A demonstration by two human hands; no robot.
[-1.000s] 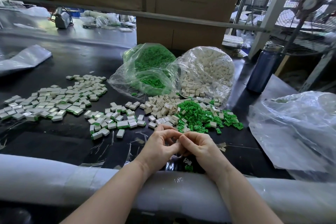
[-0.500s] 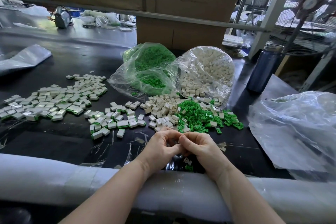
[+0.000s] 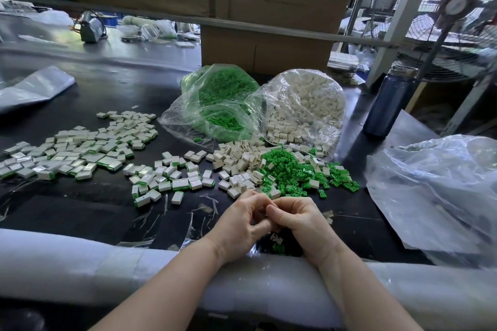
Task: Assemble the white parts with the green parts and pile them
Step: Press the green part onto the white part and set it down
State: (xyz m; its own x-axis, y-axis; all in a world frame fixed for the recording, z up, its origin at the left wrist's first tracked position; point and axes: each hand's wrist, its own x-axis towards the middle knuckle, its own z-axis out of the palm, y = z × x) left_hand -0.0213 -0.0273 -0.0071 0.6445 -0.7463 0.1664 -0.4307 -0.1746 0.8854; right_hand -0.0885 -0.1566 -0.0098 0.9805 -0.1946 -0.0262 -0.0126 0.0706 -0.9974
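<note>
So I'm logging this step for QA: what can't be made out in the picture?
- Head view: the part between the left hand and right hand is hidden by curled fingers.
- Whether it is joined: hidden likewise.
- Fan: cut off by the right edge.

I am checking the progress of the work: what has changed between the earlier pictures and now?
Almost nothing visibly changed. The left hand and the right hand stay pressed together, fingers curled, above the black table; what they hold is hidden. The loose green plastic parts, the loose white plastic parts and the pile of assembled white-and-green pieces lie as before.
</note>
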